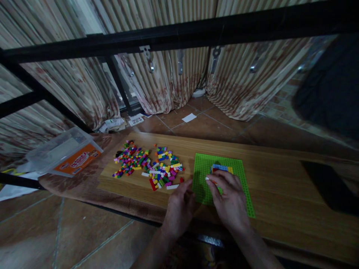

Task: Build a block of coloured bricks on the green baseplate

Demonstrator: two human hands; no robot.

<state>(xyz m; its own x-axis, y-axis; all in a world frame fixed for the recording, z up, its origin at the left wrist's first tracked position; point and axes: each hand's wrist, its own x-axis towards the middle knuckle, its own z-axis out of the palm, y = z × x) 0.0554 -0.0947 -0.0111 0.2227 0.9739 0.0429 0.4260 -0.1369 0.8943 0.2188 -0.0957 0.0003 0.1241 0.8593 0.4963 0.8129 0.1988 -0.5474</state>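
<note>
A green studded baseplate (200, 168) lies on the wooden board in front of me. Built on it is a low group of toy bricks (221, 167), blue, yellow and red, partly hidden by my right hand (230, 196). That hand is closed in a pinch over the plate, with a small white toy brick (207, 178) at its fingertips. Some orange and white shows under the fingers. My left hand (181, 207) hovers at the plate's left edge, its fingers curled together; what they hold, if anything, is hidden. Just beyond it lies a red brick (181, 179).
Loose coloured bricks (162, 172) spread left of the plate, with a denser pile (131, 158) farther left. A clear plastic box (67, 151) with an orange label stands past the board's left end. A dark flat object (328, 186) lies right. A black metal bar (179, 37) crosses beyond.
</note>
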